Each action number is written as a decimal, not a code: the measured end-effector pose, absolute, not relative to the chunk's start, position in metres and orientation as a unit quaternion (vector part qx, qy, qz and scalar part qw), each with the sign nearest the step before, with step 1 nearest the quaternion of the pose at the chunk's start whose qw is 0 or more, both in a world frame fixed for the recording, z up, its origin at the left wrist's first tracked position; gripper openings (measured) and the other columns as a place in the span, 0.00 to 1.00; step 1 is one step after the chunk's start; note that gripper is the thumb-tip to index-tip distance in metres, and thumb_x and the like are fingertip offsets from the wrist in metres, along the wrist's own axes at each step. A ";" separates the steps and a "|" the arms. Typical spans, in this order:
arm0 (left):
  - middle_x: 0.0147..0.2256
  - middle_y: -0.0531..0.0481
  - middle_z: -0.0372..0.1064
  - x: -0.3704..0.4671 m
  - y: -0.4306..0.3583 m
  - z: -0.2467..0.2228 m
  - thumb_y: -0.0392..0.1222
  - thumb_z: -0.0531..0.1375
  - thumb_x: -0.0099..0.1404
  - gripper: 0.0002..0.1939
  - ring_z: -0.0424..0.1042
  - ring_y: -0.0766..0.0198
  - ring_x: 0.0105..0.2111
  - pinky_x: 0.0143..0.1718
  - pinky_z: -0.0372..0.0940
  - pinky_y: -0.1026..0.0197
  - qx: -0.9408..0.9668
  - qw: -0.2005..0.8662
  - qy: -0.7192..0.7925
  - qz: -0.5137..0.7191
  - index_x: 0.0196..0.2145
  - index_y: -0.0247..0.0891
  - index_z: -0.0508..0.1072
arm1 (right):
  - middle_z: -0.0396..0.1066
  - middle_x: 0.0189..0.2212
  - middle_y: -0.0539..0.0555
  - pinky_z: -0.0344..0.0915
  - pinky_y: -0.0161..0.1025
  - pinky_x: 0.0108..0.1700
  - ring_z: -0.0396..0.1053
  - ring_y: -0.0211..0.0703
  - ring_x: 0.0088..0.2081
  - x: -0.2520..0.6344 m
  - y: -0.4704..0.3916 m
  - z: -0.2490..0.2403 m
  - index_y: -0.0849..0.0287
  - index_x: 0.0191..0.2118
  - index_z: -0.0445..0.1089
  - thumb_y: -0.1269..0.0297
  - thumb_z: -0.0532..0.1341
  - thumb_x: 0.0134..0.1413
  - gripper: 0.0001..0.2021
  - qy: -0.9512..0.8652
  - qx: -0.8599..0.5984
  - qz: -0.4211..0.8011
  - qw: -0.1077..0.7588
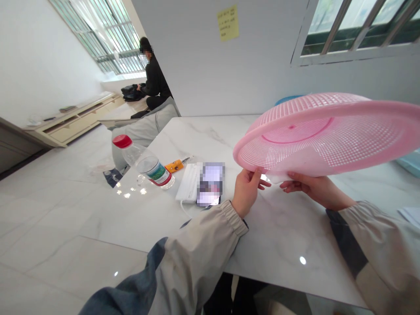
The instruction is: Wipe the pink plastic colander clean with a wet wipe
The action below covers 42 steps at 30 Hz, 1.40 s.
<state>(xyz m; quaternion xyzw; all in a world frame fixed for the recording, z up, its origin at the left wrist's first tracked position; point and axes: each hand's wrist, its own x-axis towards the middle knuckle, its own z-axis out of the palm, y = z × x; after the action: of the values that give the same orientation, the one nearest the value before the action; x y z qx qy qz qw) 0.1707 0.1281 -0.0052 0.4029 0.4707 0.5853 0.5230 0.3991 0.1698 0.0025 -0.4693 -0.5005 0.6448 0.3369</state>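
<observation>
While pink basket (328, 103) tilts above table (262, 249), open mouth faces wearer and downward; rim's long axis runs left-right. Walls finely perforated, plastic-looking; rim smooth, curved. Left hand (246, 190) pinches near rim, other fingers curled. Right hand (311, 188), fingers loosely bent, thumb closed at rim beside translucent sheet (300, 164). Tabletop glossy, grey-veined.
</observation>
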 end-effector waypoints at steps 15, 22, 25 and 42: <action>0.42 0.43 0.81 0.171 0.128 -0.003 0.56 0.68 0.75 0.18 0.83 0.62 0.28 0.28 0.69 0.64 0.398 0.525 0.472 0.586 0.42 0.36 0.76 | 0.87 0.39 0.62 0.84 0.61 0.57 0.85 0.59 0.39 0.401 0.171 0.000 0.54 0.39 0.88 0.36 0.78 0.55 0.23 -0.520 -0.465 0.638 0.327; 0.42 0.42 0.82 0.170 0.127 -0.002 0.57 0.68 0.75 0.19 0.83 0.62 0.29 0.28 0.70 0.64 0.396 0.522 0.481 0.582 0.42 0.36 0.76 | 0.87 0.40 0.62 0.84 0.62 0.57 0.85 0.61 0.41 0.402 0.171 -0.001 0.54 0.40 0.87 0.37 0.77 0.57 0.23 -0.525 -0.464 0.635 0.324; 0.43 0.42 0.82 0.170 0.127 -0.001 0.54 0.67 0.76 0.17 0.83 0.63 0.28 0.28 0.70 0.64 0.393 0.523 0.482 0.583 0.43 0.36 0.76 | 0.87 0.38 0.62 0.84 0.62 0.56 0.85 0.61 0.40 0.402 0.173 -0.003 0.54 0.39 0.87 0.36 0.79 0.54 0.24 -0.518 -0.464 0.639 0.328; 0.44 0.41 0.83 0.171 0.127 -0.002 0.52 0.66 0.77 0.15 0.83 0.63 0.28 0.28 0.70 0.65 0.392 0.524 0.485 0.580 0.43 0.35 0.77 | 0.87 0.39 0.62 0.83 0.61 0.58 0.84 0.60 0.41 0.400 0.169 0.003 0.54 0.39 0.88 0.38 0.78 0.55 0.22 -0.513 -0.463 0.646 0.325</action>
<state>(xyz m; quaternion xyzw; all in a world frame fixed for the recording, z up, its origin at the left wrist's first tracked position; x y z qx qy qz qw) 0.1707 0.1272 -0.0019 0.3915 0.4852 0.5800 0.5244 0.3999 0.1692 0.0034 -0.4627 -0.5133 0.6458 0.3246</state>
